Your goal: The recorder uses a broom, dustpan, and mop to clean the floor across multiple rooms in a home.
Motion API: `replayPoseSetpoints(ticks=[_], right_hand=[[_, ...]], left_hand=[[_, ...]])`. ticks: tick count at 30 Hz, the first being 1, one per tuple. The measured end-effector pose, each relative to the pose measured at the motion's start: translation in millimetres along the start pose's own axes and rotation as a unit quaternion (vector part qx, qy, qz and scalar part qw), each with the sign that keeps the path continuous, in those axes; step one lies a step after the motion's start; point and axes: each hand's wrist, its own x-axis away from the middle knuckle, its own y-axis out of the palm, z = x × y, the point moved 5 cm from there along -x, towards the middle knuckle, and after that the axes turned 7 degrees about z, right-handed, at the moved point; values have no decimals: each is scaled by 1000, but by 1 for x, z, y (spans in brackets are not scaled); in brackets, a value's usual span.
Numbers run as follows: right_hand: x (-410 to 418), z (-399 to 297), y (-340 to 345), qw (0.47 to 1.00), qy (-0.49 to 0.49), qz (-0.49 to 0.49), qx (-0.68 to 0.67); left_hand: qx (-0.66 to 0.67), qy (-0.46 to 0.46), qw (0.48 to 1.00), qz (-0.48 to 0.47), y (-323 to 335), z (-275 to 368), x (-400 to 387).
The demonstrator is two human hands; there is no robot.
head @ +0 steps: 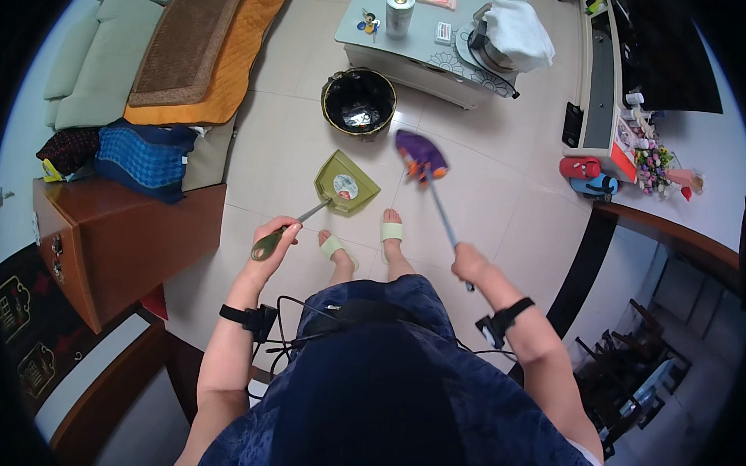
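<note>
My left hand grips the green handle of a long-handled dustpan. The green pan has a round sticker inside it and sits in front of my left foot, beside the trash bin. In my right hand is the grey stick of a broom, with a purple and orange head. The broom head, a little blurred, is to the right of the dustpan and apart from it; whether it touches the floor I cannot tell. Ahead of the dustpan stands a round trash bin lined with a black bag.
A low table ahead carries keys, a can and a cloth-covered appliance. On the left are a sofa and a brown wooden cabinet. A TV stand and red and blue containers are at right.
</note>
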Motion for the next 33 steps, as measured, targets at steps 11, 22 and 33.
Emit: replayPoseSetpoints(ticks=[11,22,33], right_hand=[[89,-58,-3,982,-153,-46,-97],[-32,-172,-9,795,-47,-143,-587],[16,-109,-32,905,-1,8,-424]], left_hand=[[12,-4,1000,15,-16,-12,16],[65,-30,992,100,-54,-39,65],[98,-36,978,181,-98,-78,83]])
